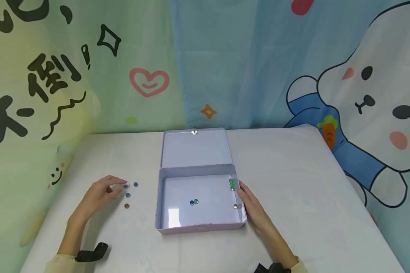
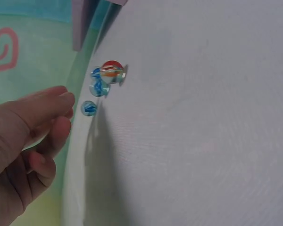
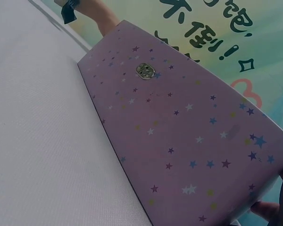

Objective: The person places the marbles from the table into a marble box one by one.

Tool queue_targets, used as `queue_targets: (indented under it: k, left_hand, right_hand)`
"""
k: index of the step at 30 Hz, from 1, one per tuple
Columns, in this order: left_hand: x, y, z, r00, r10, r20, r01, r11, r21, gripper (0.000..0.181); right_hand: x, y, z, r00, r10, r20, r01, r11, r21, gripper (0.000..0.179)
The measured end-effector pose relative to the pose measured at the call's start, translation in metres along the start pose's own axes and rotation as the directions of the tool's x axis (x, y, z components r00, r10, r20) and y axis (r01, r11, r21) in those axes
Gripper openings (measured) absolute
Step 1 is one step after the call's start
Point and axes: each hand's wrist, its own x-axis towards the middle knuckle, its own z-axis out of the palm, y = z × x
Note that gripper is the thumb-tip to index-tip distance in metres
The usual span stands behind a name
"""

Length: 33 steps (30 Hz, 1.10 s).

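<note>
My left hand (image 1: 100, 193) hovers at the table's left, thumb and forefinger apart beside a blue marble (image 1: 125, 186). Two more blue marbles and a reddish-brown marble (image 1: 126, 206) lie close by. The left wrist view has the blue marbles (image 2: 88, 108) just off the fingertips, near a red-and-orange one (image 2: 112, 72). A lilac tin box (image 1: 201, 229) stands in the middle with its lid (image 1: 196, 148) folded back. My right hand (image 1: 254, 208) rests against its right wall, fingers fairly straight. Inside are a blue-and-green marble pair, green marbles (image 1: 231, 184) and a yellowish one (image 1: 235, 206) by that wall.
A white cloth (image 1: 314, 212) covers the table. Behind it hangs a printed curtain (image 1: 225, 68) with a cartoon animal, reaching round the left side. Star prints and a metal clasp (image 3: 145, 71) mark the box's front in the right wrist view.
</note>
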Motion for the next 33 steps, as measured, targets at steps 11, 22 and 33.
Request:
queue_targets:
  k: [11,22,33]
  left_hand:
    - [0.004,-0.01,0.008,0.995,-0.088,0.043,0.082,0.989,0.123,0.019]
    - [0.006,-0.008,0.007,0.992,-0.121,0.041,0.113,0.98,0.162,0.02]
    - [0.026,0.004,0.003,0.999,0.025,-0.044,-0.019,0.99,0.138,0.02]
  right_hand:
    - [-0.002,0.001,0.002,1.0,0.001,-0.006,-0.001,1.0,0.012,0.063]
    - [0.001,0.002,0.002,1.0,0.001,-0.007,0.0,1.0,0.005,0.062]
    - [0.001,0.0,0.0,1.0,0.002,-0.015,-0.002,1.0,0.002,0.064]
